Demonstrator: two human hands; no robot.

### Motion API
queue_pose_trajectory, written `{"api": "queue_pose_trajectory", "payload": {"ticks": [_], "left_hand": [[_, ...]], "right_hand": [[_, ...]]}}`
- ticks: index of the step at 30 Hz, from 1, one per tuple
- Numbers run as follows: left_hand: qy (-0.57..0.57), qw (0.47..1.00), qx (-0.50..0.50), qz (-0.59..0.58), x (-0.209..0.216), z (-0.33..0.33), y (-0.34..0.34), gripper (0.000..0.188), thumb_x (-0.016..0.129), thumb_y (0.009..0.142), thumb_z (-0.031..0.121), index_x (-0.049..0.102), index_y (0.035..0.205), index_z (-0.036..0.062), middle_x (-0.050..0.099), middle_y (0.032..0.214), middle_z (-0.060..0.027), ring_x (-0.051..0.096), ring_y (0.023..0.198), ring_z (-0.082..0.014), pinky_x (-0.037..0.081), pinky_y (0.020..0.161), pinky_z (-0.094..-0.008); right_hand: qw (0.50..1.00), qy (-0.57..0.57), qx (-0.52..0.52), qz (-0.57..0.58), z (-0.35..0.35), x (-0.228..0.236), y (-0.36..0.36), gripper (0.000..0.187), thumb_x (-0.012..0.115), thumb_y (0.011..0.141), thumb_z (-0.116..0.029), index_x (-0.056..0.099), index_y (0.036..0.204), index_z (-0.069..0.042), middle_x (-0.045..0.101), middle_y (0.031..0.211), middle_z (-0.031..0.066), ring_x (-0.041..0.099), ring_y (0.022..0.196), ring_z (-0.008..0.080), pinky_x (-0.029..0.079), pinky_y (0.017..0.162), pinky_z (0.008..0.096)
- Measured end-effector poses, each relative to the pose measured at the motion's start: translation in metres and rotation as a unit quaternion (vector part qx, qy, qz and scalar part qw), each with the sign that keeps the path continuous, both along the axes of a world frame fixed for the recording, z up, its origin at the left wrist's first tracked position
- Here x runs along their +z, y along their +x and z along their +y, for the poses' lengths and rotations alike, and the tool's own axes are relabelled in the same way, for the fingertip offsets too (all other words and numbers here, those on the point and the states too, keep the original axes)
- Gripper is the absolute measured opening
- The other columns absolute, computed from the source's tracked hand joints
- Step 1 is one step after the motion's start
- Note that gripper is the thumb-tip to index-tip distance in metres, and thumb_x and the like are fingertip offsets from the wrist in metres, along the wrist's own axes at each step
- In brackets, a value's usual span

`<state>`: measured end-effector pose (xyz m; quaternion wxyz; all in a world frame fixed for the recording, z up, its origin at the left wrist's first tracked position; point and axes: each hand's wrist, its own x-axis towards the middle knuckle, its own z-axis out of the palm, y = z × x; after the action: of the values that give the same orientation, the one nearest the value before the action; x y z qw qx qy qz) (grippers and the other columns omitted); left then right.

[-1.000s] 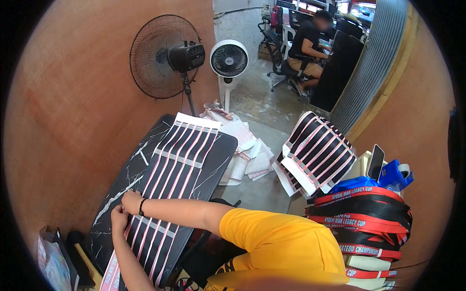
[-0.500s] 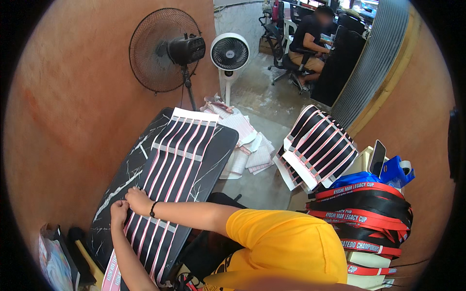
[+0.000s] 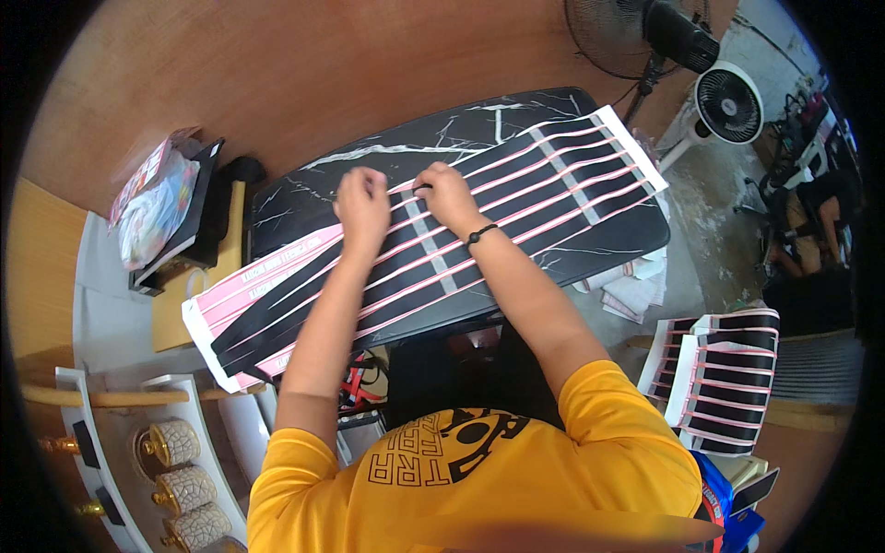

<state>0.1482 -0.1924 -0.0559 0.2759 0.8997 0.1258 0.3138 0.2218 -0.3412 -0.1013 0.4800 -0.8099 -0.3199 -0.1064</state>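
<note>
A long sheet of black ribbon strips [image 3: 516, 191] with white and pink lines between them lies slantwise across a black marble-patterned table [image 3: 406, 138]. Grey tape bands [image 3: 433, 247] cross the strips. At the sheet's far edge, my right hand [image 3: 449, 198] has its fingers pinched together, with a small dark piece showing at the fingertips; I cannot tell whether it is a strip's end. My left hand [image 3: 363, 210] is raised just to its left, fingers curled and pressed together, and what they hold, if anything, is hidden. Pink printed paper [image 3: 304, 258] shows under the sheet's left end.
Another striped sheet [image 3: 728, 378] is draped at the right. Two fans, one black [image 3: 680, 37] and one white [image 3: 728, 101], stand beyond the table. Plastic bags [image 3: 157, 203] lie at the left, above a shelf with patterned jars [image 3: 184, 488]. A seated person [image 3: 820, 207] is at the far right.
The view has swung to the left, bringing the shelf and the sheet's left end into sight. My hands, close together before, are now a little apart along the sheet's far edge.
</note>
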Motion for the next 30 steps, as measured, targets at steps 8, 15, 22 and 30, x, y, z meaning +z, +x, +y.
{"api": "queue_pose_trajectory", "payload": {"ticks": [8, 15, 22, 30], "left_hand": [[-0.017, 0.991, 0.050, 0.124, -0.014, -0.055, -0.034, 0.033, 0.070, 0.083, 0.031, 0.063, 0.108, 0.0107, 0.057, 0.106, -0.0102, 0.053, 0.108, -0.0304, 0.038, 0.089, -0.0495], [0.028, 0.985, 0.091, 0.144, -0.030, -0.056, -0.031, 0.040, 0.068, 0.085, 0.032, 0.056, 0.116, 0.0096, 0.049, 0.120, -0.0145, 0.044, 0.117, -0.0361, 0.034, 0.091, -0.0538], [0.106, 0.972, 0.119, 0.173, -0.039, -0.054, -0.029, 0.041, 0.066, 0.087, 0.038, 0.062, 0.111, 0.0054, 0.053, 0.117, -0.0139, 0.047, 0.114, -0.0352, 0.037, 0.088, -0.0519], [-0.026, 0.994, 0.076, 0.072, -0.039, -0.044, -0.028, 0.028, 0.071, 0.082, 0.042, 0.076, 0.095, 0.0170, 0.062, 0.097, -0.0064, 0.054, 0.104, -0.0286, 0.034, 0.091, -0.0472]], "right_hand": [[0.996, 0.082, 0.031, 0.003, -0.005, 0.004, 0.001, 0.012, 0.070, 0.075, -0.003, 0.068, 0.087, -0.002, 0.063, 0.091, 0.0136, 0.061, 0.091, 0.0325, 0.049, 0.079, 0.0395], [0.995, 0.079, 0.061, -0.029, -0.007, 0.005, 0.000, 0.013, 0.068, 0.074, 0.000, 0.065, 0.087, -0.002, 0.060, 0.089, 0.0140, 0.058, 0.091, 0.0349, 0.047, 0.080, 0.0416], [0.986, 0.118, 0.093, 0.072, -0.015, 0.009, 0.002, 0.015, 0.068, 0.077, 0.002, 0.065, 0.092, -0.002, 0.057, 0.093, 0.0060, 0.055, 0.075, 0.0169, 0.046, 0.066, 0.0274], [0.993, 0.094, 0.066, 0.039, -0.011, 0.007, 0.005, 0.015, 0.073, 0.074, -0.002, 0.069, 0.089, -0.002, 0.061, 0.086, 0.0086, 0.059, 0.073, 0.0220, 0.048, 0.066, 0.0324]]}}
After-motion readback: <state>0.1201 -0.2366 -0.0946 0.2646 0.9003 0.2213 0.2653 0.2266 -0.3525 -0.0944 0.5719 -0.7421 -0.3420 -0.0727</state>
